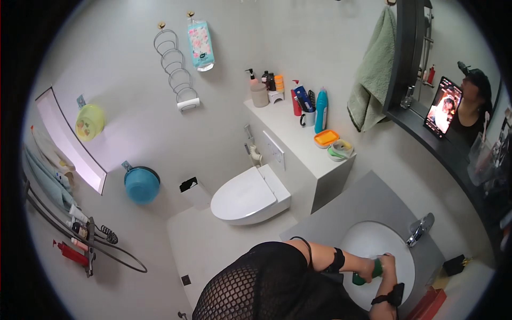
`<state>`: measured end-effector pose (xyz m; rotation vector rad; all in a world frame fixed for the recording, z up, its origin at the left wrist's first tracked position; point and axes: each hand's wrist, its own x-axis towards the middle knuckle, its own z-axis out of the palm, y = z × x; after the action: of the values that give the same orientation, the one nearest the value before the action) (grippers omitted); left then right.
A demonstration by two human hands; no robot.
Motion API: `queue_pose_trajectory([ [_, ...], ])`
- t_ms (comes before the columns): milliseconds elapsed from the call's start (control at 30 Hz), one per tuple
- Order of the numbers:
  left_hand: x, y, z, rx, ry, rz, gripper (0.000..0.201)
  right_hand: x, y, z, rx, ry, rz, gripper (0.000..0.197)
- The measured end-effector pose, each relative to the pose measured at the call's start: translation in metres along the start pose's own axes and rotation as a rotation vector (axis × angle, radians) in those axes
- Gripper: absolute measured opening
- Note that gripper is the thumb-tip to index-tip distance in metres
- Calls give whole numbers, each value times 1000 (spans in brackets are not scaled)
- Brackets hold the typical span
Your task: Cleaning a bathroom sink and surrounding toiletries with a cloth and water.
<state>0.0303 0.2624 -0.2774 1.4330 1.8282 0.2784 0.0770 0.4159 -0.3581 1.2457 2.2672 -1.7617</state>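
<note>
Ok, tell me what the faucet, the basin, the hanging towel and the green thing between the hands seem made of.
Faucet: probably chromed metal, given its bright silver highlights.
Basin: likely glazed ceramic, being smooth, white and softly shiny.
Towel: matte fabric, perhaps cotton, judging by its soft folds.
Green thing: mostly covered; I can't tell.

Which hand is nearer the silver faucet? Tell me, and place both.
Right. The right hand is over the basin, to the faucet's lower left in the picture; the left hand is also over the basin, but farther left. Neither touches the faucet.
</note>
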Motion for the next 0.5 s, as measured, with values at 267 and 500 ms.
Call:
queue_pose_trajectory([
  [267,-21,-10,16,28,91,-149,72,-54,-29,29,-552,399,-108,22],
  [500,-6,-26,23,-562,344,-137,80,-84,-37,25,-229,503,-363,46],
])
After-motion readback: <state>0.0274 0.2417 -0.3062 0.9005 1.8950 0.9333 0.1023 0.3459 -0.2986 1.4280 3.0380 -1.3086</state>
